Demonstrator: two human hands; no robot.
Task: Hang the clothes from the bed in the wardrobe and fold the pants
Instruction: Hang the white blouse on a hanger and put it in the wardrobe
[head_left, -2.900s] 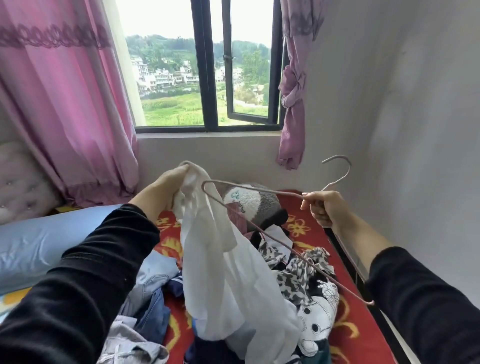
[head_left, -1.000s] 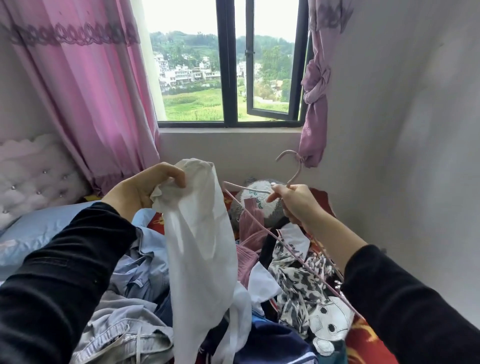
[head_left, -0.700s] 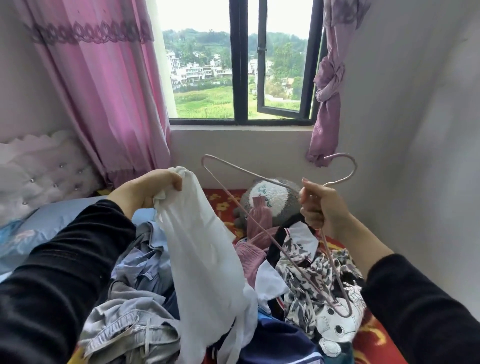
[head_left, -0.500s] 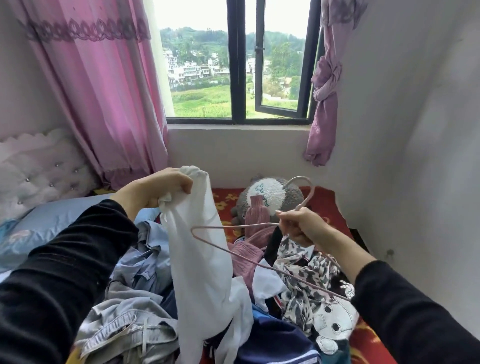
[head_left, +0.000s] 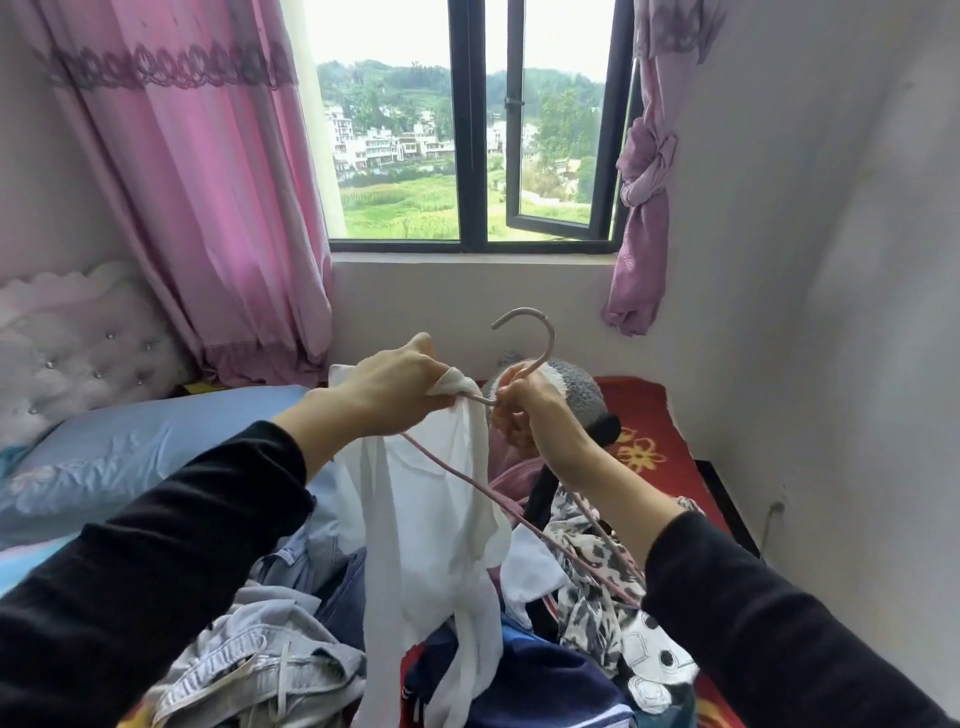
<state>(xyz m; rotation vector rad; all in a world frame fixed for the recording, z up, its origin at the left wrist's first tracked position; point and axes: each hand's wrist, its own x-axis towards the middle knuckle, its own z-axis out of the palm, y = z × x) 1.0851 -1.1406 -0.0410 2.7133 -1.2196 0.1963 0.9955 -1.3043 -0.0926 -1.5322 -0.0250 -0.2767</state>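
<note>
My left hand (head_left: 387, 389) pinches the bunched top of the white garment (head_left: 431, 525) right against the pink hanger (head_left: 524, 312), which my right hand (head_left: 524, 410) grips just below its hook. The garment hangs over the pile of clothes (head_left: 291, 670) on the bed (head_left: 649, 415), below the window (head_left: 470, 130).

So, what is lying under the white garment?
Below the white garment, pale jeans show at its left and a dark blue piece at its right, on the bed. What lies directly behind the cloth is covered.
</note>
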